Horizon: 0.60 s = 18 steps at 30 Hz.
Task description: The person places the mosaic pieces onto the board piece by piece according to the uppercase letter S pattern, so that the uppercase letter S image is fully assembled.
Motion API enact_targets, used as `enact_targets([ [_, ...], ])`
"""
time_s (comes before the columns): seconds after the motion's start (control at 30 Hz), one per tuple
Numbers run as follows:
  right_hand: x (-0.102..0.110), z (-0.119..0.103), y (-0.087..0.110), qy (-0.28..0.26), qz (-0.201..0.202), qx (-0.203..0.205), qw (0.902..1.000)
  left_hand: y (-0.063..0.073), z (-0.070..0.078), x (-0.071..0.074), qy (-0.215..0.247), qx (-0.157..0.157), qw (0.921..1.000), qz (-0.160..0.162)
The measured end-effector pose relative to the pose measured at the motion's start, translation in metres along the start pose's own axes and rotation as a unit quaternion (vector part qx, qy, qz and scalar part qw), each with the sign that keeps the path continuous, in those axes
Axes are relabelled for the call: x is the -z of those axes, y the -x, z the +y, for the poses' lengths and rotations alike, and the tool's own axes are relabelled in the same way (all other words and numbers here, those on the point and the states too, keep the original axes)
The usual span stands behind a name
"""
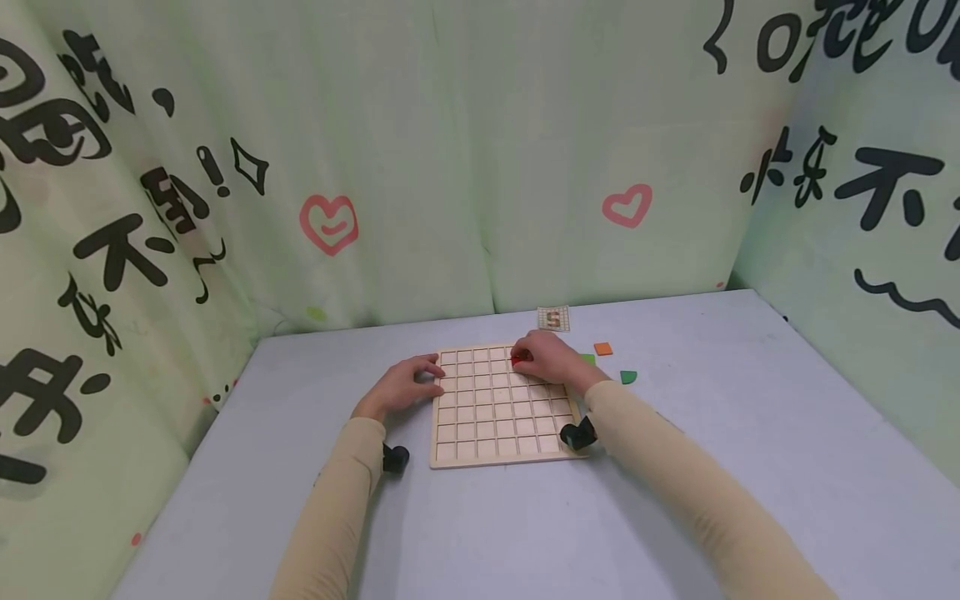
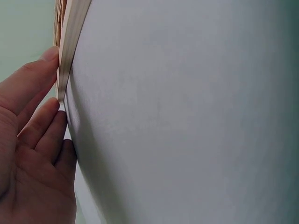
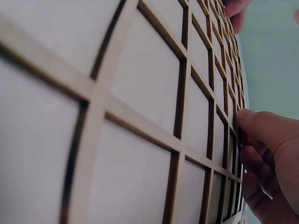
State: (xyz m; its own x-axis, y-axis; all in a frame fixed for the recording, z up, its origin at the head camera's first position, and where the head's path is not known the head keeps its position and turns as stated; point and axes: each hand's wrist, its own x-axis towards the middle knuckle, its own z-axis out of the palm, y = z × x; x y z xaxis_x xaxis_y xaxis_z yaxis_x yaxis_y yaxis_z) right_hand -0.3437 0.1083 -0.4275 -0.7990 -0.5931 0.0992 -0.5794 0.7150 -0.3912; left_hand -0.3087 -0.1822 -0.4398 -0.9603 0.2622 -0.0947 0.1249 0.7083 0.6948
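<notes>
A square wooden grid board (image 1: 487, 408) lies on the table, its thin raised strips marking out many small cells. My right hand (image 1: 551, 358) is over the board's far right part and pinches a small red piece (image 1: 516, 361) between thumb and fingers, close over the cells. In the right wrist view only a sliver of the red piece (image 3: 245, 139) shows; the fingers hide the rest. At the board's left edge, my left hand (image 1: 402, 385) touches the frame with thumb and fingertips, its fingers mostly straight in the left wrist view.
Right of the board lie an orange square tile (image 1: 603, 348), a light green tile (image 1: 588, 359) partly behind the right hand, and a dark green rounded piece (image 1: 628, 377). A small patterned card (image 1: 553, 318) lies near the table's (image 1: 750, 417) back edge. Printed curtains (image 1: 420, 167) hang around.
</notes>
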Motion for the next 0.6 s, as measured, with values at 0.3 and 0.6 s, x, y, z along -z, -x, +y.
enact_targets([
  [0.3,-0.0039,-0.0020,-0.0041,-0.007,-0.006,-0.017,0.9998,-0.0013,-0.0006,-0.0006,0.000,0.002,1.0000,0.001],
  [0.6,-0.0023,-0.0036,-0.0058,-0.015,-0.010,-0.022,0.9996,0.0003,0.0012,-0.0003,0.002,0.006,1.0000,-0.003],
])
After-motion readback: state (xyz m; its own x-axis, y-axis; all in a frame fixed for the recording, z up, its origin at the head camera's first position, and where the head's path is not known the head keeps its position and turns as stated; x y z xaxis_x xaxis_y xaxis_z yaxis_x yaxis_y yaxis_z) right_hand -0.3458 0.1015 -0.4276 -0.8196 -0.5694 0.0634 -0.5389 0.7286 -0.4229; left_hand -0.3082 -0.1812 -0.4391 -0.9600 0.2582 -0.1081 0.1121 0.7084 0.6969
